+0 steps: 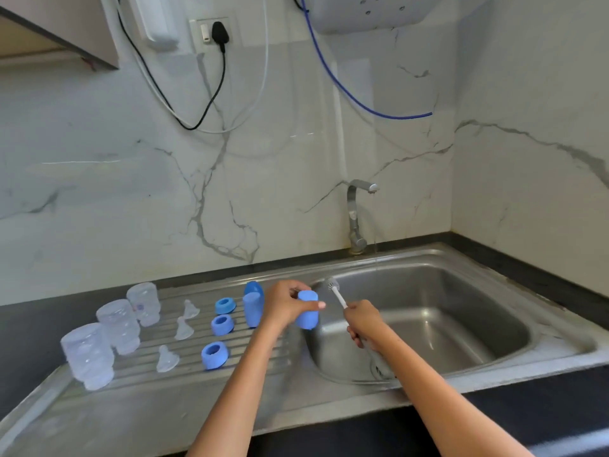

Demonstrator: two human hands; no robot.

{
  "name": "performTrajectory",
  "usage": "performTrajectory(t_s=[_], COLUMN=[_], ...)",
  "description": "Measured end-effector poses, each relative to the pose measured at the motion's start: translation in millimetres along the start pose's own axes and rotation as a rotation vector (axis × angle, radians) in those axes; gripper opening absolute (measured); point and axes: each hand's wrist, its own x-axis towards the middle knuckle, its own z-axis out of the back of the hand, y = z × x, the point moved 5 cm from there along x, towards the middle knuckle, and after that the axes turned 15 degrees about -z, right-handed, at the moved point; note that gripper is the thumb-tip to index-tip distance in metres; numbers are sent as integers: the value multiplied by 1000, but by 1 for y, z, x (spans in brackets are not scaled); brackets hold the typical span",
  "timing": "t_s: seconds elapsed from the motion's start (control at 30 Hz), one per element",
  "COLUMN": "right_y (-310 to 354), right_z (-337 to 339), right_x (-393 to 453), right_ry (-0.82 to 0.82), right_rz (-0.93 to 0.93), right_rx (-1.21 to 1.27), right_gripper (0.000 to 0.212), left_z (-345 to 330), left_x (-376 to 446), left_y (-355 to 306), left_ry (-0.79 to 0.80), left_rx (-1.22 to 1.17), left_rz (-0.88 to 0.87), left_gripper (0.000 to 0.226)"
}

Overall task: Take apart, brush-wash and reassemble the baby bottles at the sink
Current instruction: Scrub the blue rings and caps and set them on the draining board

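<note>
Dark tabletop met a marble-veined wall. On the ribbed steel drainboard stood three clear plastic bottles, clear teats and blue rings. Left hand fingers gripped a blue cap; right hand fingers gripped a white bottle brush over the steel sink.

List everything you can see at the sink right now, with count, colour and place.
bottle bodies: 3, clear, standing in a row at the drainboard's left.
teats: 3, clear, in a row right of the bodies.
collar rings: 3, blue, in a row right of the teats.
caps on drainboard: 2, blue, beside the sink basin.
held cap: 1, blue, over the basin's left edge.
bottle brush: 1, white, bristles up, over the basin.
tap: 1, steel, thin stream running.
sink basin: 1, steel, right.
plug and cables: black, white, blue, on wall.
left hand: grips the held cap.
right hand: grips the brush handle.
</note>
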Motion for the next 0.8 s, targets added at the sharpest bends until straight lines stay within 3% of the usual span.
performTrajectory(t_s=[0.13,0.23,0.8], right_y=[-6,-8,-9], right_z=[-7,-9,-11], right_x=[5,6,8], right_ry=[38,32,48], right_rz=[6,36,53], right_rx=[15,-4,-42], right_gripper=[24,33,50], left_z=[47,74,87], left_x=[-4,-10,-30], left_y=[14,25,28], left_ry=[-18,15,262], left_rx=[101,150,371], left_rz=[37,96,170], left_gripper=[33,32,55])
